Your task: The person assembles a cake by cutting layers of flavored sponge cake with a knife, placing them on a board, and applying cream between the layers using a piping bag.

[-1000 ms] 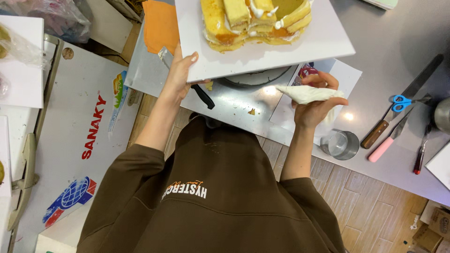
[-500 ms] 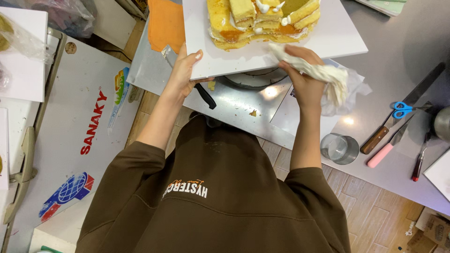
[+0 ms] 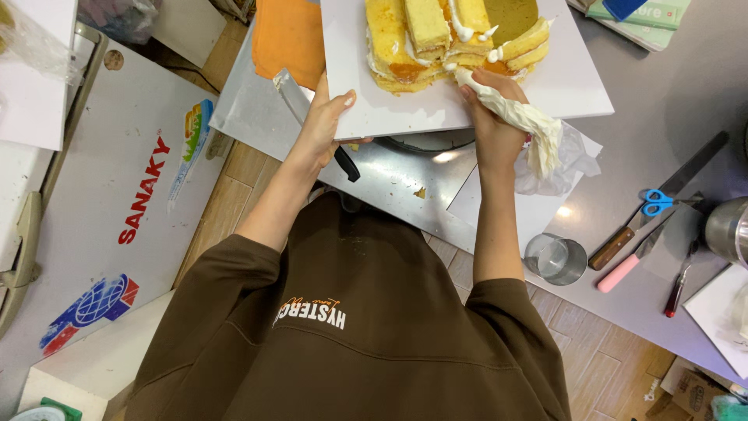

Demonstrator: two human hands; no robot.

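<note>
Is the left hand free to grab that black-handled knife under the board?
Probably yes: the left hand only steadies the white board, and the knife lies right beneath it, with nothing between them.

Both arms extended forward, forearms bare below brown sleeves. Left hand (image 3: 323, 117) palm down, fingers spread, thumb hooked over near edge. Right hand (image 3: 492, 117) closed in fist-like grip, knuckles up, wrist straight, elbow slightly bent.

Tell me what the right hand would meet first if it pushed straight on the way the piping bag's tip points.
Probably the yellow sponge cake slices: the right hand aims its white piping bag at them, the tip already about touching.
</note>
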